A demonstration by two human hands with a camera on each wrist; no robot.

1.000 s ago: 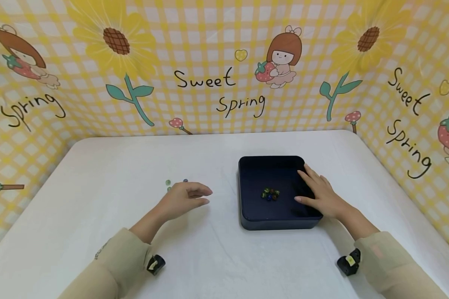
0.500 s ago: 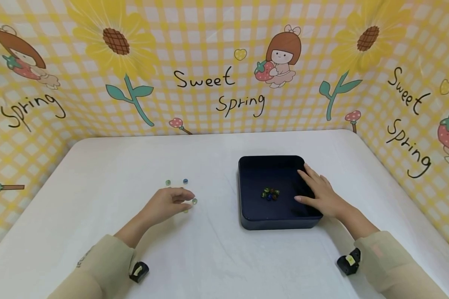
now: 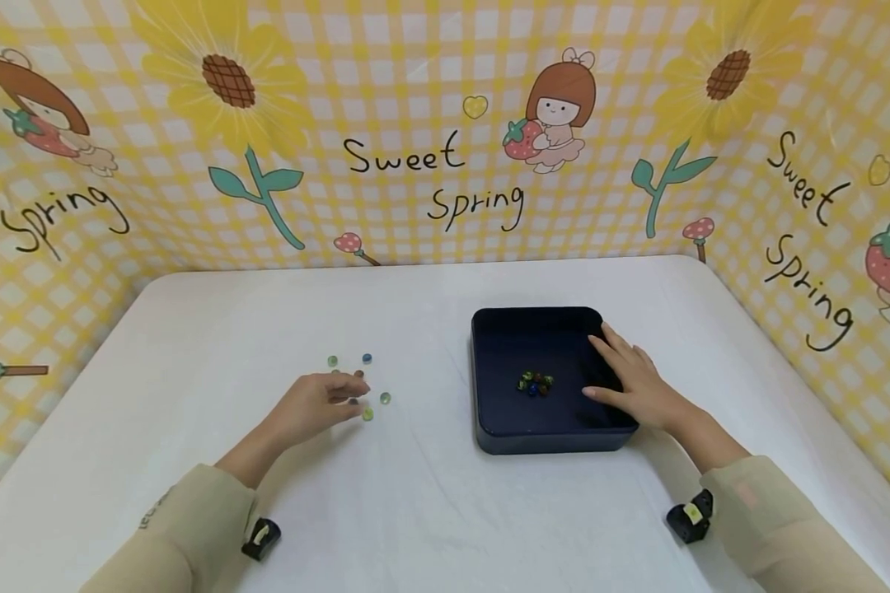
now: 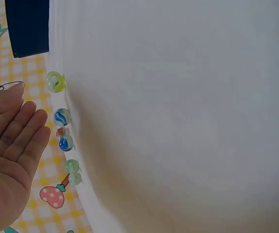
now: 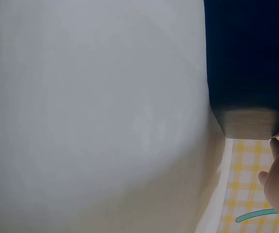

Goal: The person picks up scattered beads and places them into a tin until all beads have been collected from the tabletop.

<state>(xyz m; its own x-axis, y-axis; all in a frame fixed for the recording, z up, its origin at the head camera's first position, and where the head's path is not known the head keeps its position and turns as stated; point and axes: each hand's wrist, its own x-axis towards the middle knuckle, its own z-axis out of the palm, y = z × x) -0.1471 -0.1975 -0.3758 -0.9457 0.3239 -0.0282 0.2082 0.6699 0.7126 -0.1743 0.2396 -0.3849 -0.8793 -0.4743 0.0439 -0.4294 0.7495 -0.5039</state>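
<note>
My left hand (image 3: 319,408) hovers at a loose group of glass marbles on the white table, its thumb and fingers apart. A blue-and-white marble (image 4: 61,117) shows beyond the fingertips in the left wrist view, and a yellow-green marble (image 3: 367,413) lies just by the thumb tip. A clear marble (image 3: 386,398), a blue marble (image 3: 367,358) and a green marble (image 3: 332,361) lie around the hand, which partly covers others. On the right rim of a dark blue square box (image 3: 556,443) rests my right hand (image 3: 634,387), thumb and index finger reaching over the edge.
Inside the box a small cluster of dark marbles (image 3: 536,384) sits near the middle. White cloth covers the table (image 3: 430,511), and yellow checked fabric (image 3: 408,99) stands up behind it and along both sides.
My left hand has moved left and back from the space beside the box to the loose marbles, uncovering the clear and yellow-green ones. The right hand stays on the box.
</note>
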